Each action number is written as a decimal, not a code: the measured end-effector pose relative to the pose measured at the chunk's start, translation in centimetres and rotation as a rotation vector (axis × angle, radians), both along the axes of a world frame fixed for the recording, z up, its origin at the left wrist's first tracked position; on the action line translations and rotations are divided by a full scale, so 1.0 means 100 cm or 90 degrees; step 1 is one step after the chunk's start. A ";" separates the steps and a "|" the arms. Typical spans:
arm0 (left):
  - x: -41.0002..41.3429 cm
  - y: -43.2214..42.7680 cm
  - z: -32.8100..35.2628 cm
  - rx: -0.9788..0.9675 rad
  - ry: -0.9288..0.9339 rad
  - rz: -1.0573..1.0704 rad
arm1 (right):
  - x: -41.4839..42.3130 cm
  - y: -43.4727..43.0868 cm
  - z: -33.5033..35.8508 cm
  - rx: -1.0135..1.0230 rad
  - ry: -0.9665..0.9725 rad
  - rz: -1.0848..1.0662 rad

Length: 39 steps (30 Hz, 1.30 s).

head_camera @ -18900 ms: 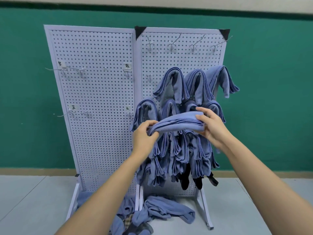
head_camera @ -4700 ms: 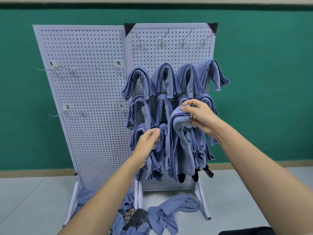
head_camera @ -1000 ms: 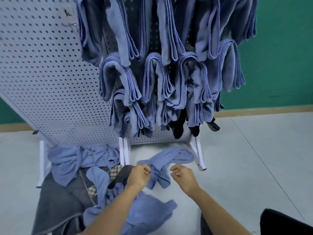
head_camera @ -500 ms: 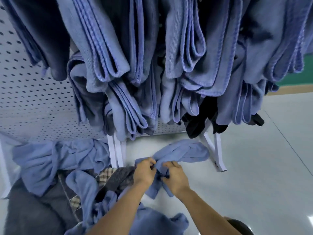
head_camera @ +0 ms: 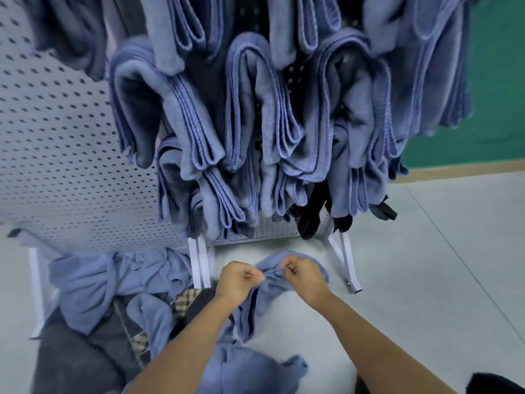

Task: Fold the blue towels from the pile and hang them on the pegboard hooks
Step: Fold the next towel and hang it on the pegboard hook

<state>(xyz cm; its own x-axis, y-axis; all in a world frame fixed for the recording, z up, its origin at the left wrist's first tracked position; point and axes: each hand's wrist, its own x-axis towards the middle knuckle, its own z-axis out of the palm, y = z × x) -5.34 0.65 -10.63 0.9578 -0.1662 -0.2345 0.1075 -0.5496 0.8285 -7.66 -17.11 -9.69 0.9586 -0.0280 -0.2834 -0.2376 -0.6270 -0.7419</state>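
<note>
A crumpled blue towel point(head_camera: 264, 297) is lifted off the floor just below the pegboard. My left hand point(head_camera: 240, 281) and my right hand point(head_camera: 301, 277) each pinch its top edge, fists close together. The rest of the towel hangs down between my forearms. Several folded blue towels point(head_camera: 255, 123) hang in rows on the white pegboard point(head_camera: 56, 166) above my hands. More loose blue towels point(head_camera: 108, 282) lie in a pile on the floor at the left.
Grey cloth point(head_camera: 74, 362) and a plaid piece point(head_camera: 184, 302) lie in the pile. Another blue towel point(head_camera: 250, 371) lies under my arms. The pegboard's white legs point(head_camera: 348, 263) stand on the pale floor. A green wall point(head_camera: 497, 81) is at the right.
Both hands have raised the towel from the floor and now pinch its edge with fists side by side. The camera has pulled back a little from the hanging towels.
</note>
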 end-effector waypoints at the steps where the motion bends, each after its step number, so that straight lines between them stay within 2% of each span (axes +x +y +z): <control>1: -0.003 0.000 0.020 -0.002 -0.017 -0.005 | -0.002 -0.002 0.021 -0.006 -0.022 0.001; 5: -0.020 0.001 0.108 -0.029 -0.079 -0.013 | -0.018 -0.006 0.105 -0.033 -0.108 0.024; 8: -0.038 -0.002 0.180 -0.063 -0.107 -0.019 | -0.032 -0.004 0.164 -0.102 -0.157 -0.012; 13: -0.061 0.002 0.267 -0.148 -0.132 0.031 | -0.064 -0.012 0.242 -0.181 -0.159 -0.015; 16: -0.070 0.015 0.299 -0.167 -0.163 0.078 | -0.082 -0.024 0.277 -0.111 -0.157 0.002; 20: -0.087 0.036 0.322 -0.180 -0.201 0.128 | -0.114 -0.027 0.316 0.109 -0.172 0.048; 24: -0.121 0.034 0.321 -0.124 -0.112 -0.075 | -0.127 -0.021 0.324 0.220 -0.184 0.108; 27: -0.133 0.014 0.307 -0.100 -0.044 -0.188 | -0.122 -0.012 0.313 0.156 -0.169 0.161; 31: -0.129 0.005 0.296 -0.117 0.018 -0.176 | -0.118 -0.021 0.311 0.109 -0.146 0.185; 34: -0.129 0.003 0.296 -0.260 0.112 -0.145 | -0.116 -0.038 0.306 -0.163 -0.114 0.239; 36: -0.132 -0.001 0.296 -0.312 0.162 -0.141 | -0.113 -0.042 0.302 -0.307 -0.164 0.222; 37: -0.133 -0.002 0.296 -0.301 0.173 -0.154 | -0.111 -0.042 0.303 -0.336 -0.217 0.189; 39: -0.135 -0.006 0.293 -0.204 0.187 -0.200 | -0.112 -0.036 0.309 -0.279 -0.321 0.086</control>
